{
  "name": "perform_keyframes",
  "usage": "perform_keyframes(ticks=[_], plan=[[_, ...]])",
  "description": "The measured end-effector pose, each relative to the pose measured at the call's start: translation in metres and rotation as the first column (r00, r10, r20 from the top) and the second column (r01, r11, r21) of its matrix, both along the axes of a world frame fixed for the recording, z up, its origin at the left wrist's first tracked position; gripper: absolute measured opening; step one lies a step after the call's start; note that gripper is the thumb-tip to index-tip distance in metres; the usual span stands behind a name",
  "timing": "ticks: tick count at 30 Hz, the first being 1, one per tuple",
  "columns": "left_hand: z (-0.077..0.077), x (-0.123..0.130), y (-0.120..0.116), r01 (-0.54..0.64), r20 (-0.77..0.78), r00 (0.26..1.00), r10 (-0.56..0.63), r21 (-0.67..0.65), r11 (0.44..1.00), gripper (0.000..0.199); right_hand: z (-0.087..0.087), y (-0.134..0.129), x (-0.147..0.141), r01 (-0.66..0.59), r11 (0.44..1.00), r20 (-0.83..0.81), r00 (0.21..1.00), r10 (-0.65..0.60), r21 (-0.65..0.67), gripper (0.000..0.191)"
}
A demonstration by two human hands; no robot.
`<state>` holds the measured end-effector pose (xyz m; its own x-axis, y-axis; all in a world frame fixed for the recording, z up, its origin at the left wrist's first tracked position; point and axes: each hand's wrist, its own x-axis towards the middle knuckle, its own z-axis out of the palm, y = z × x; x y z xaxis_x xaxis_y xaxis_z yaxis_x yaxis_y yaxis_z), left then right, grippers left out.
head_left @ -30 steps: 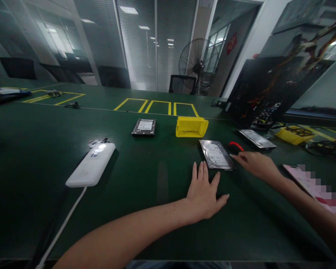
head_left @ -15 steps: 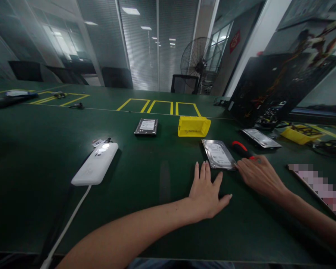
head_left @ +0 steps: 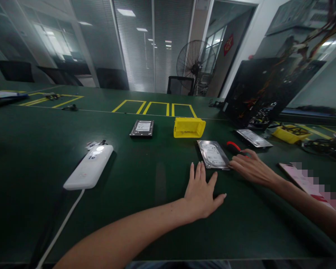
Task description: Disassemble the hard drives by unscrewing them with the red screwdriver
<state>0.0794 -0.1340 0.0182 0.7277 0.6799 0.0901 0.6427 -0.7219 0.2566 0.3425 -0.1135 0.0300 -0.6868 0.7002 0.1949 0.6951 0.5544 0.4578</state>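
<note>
My left hand (head_left: 200, 192) lies flat on the green table with its fingers spread. Its fingertips are just below the near-left edge of a silver hard drive (head_left: 214, 154); I cannot tell whether they touch it. My right hand (head_left: 249, 167) is closed at the drive's near-right corner, fingertips pinched against that corner. Right behind these fingers lies a red-and-black handled tool (head_left: 233, 146), perhaps pliers, partly hidden by the hand. A second silver hard drive (head_left: 254, 138) rests farther right. To the left, a darker hard drive (head_left: 142, 128) lies label up.
Behind the nearest drive is a yellow bin (head_left: 189, 128) on its side. A white power bank (head_left: 89, 167) with a cable lies left. On the right are a black computer case (head_left: 268, 89), another yellow bin (head_left: 289, 135) with cables, and a pink phone-like slab (head_left: 302, 179).
The whole view has shifted slightly, so everything appears a little farther left. Both hands keep the same places relative to the drive.
</note>
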Motion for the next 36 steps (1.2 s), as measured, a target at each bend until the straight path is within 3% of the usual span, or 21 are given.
perform_keyframes(ticks=[7, 12, 26, 32, 36], plan=[[-0.001, -0.001, 0.0, 0.0, 0.022, 1.0, 0.0, 0.002, 1.0, 0.073, -0.01, 0.005, 0.003, 0.051, 0.999, -0.075, 0.996, -0.051, -0.002, 0.02], [-0.001, -0.001, -0.001, -0.005, 0.0, 1.0, 0.005, 0.022, 1.0, 0.071, -0.013, 0.009, 0.005, 0.021, 0.998, -0.098, 0.995, -0.026, -0.051, 0.021], [-0.003, 0.0, -0.001, -0.004, 0.032, 0.999, 0.003, 0.002, 1.0, 0.073, -0.004, 0.021, 0.017, -0.21, 0.977, 0.094, 0.973, 0.212, -0.032, 0.028], [0.0, -0.001, 0.0, -0.001, 0.023, 1.0, 0.001, -0.013, 1.0, 0.072, -0.006, 0.022, 0.009, -0.233, 0.96, 0.094, 0.971, 0.221, 0.152, 0.017], [0.0, -0.001, 0.0, 0.0, 0.037, 0.999, 0.0, -0.007, 1.0, 0.072, -0.007, 0.022, 0.007, -0.251, 0.951, 0.12, 0.965, 0.232, 0.179, 0.013]])
